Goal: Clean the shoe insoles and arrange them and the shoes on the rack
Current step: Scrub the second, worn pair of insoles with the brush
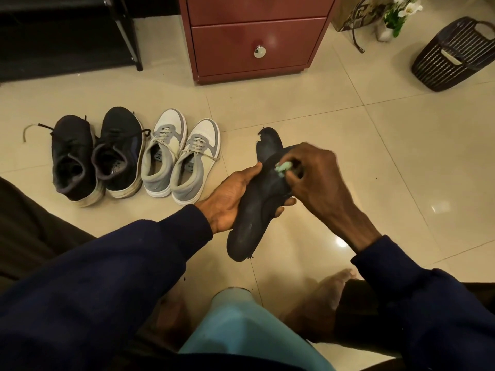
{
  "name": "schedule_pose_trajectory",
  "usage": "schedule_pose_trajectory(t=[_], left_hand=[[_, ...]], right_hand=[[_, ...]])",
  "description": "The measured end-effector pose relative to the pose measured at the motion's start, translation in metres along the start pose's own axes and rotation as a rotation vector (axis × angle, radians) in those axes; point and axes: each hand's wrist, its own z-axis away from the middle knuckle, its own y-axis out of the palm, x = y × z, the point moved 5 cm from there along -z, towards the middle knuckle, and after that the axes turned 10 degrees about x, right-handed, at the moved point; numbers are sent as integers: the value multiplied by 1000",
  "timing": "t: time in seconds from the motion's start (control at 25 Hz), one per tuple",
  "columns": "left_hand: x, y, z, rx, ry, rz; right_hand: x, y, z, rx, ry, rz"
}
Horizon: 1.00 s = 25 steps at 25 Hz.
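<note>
Left hand (227,200) grips dark, frayed insole (245,232).

Two black shoes (72,162), two grey shoes (160,153), one basket (452,54), one drawer chest (254,36).

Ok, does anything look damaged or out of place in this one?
Yes. The dark insole gripped by the left hand, under the right hand's green cloth, has a ragged, chipped toe edge and threads hanging at its heel. The lace of the leftmost dark shoe trails loose across the floor.

Matt dark insole (250,223), glossy tiled floor (348,129), glossy wooden drawers (251,41).
</note>
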Motion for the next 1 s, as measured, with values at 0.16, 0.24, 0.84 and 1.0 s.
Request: schedule_pose_trajectory(t=[0.16,0.24,0.84,1.0], left_hand=[[-2,1,3,-7,-5,-24],[-1,-3,5,-49,-3,-32],[-2,0,1,5,1,-9],[-1,-7,4,-76,14,-32]], right_hand=[[9,6,8,-15,-6,-17],[25,23,10,158,-45,-121],[-5,-5,4,-45,78,-4],[16,17,11,119,20,-72]])
